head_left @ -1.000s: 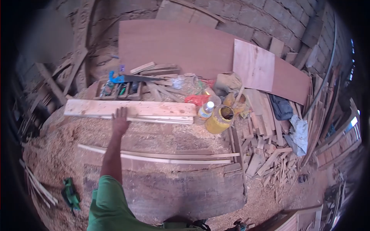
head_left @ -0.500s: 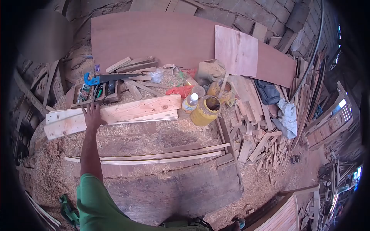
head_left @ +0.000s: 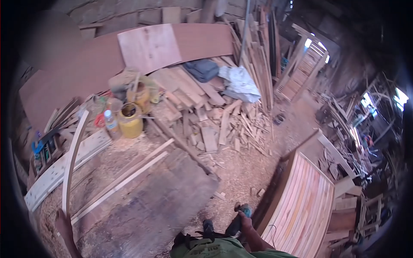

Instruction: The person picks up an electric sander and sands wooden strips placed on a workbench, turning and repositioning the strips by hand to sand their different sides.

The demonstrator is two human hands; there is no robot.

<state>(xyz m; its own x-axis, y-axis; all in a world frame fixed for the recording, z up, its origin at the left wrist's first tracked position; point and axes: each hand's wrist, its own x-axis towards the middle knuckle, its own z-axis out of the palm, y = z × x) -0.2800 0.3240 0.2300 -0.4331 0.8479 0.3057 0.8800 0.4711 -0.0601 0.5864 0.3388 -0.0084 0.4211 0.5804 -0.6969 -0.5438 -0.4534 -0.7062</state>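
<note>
My left hand (head_left: 63, 221) is closed around the lower end of a long, narrow wooden strip (head_left: 72, 165), which slants upward across the work surface. Behind the strip lie pale boards (head_left: 92, 144) with dark spots or holes. Two thin strips (head_left: 129, 178) rest on the wooden bench top (head_left: 159, 198) to the right of this hand. Low in the view, my right hand (head_left: 246, 221) is down beside my body, closed at a small teal and dark object (head_left: 245, 209) whose kind I cannot make out.
Yellow containers (head_left: 130, 122) and a plastic bottle (head_left: 111, 122) stand at the bench's far side. Scrap wood (head_left: 211, 133) is heaped beyond. A slatted wooden panel (head_left: 301, 198) stands at the right. Sawdust covers the floor (head_left: 241, 172). A blue-handled saw (head_left: 38, 147) lies far left.
The view has swung to the right. My left hand, earlier spread on the boards, now grips a narrow strip with its far end raised. More of my right hand shows.
</note>
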